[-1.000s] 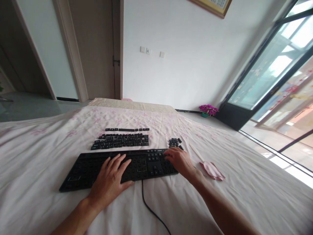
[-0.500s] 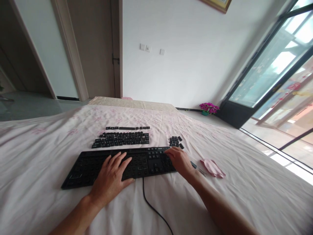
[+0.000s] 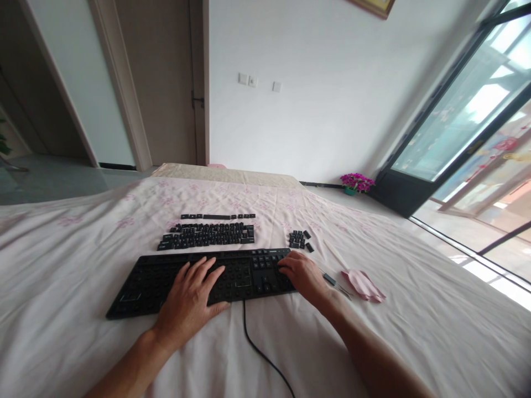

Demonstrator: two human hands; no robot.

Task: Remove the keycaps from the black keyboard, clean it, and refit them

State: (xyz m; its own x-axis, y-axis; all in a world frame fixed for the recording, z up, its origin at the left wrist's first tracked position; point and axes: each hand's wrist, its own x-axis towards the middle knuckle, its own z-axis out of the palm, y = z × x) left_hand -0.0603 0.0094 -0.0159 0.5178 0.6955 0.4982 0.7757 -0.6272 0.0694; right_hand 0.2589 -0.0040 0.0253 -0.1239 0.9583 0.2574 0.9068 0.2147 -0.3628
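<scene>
A black keyboard (image 3: 260,275) lies on the cloth-covered bed, its main section and number pad largely stripped of keycaps. My left hand (image 3: 188,293) rests flat over its middle, fingers spread and thumb along the near edge. At the number pad on the right end is my right hand (image 3: 306,276), its fingers bent together with the tips down at the keys. Whatever lies between those fingertips is hidden. Beyond the keyboard sit a block of loose keycaps (image 3: 211,236), a row with the space bar (image 3: 216,216), and a small group of number-pad keycaps (image 3: 297,239).
A thin tool with a dark grip (image 3: 329,279) lies right of my right hand, beside a crumpled pink cloth (image 3: 364,285). The keyboard cable (image 3: 258,346) runs toward me. Purple flowers (image 3: 357,183) stand on the floor near a glass door.
My right hand has shifted slightly on the number pad, its fingers now lower and closer together. My left hand stays in place on the keyboard. The view has moved a little.
</scene>
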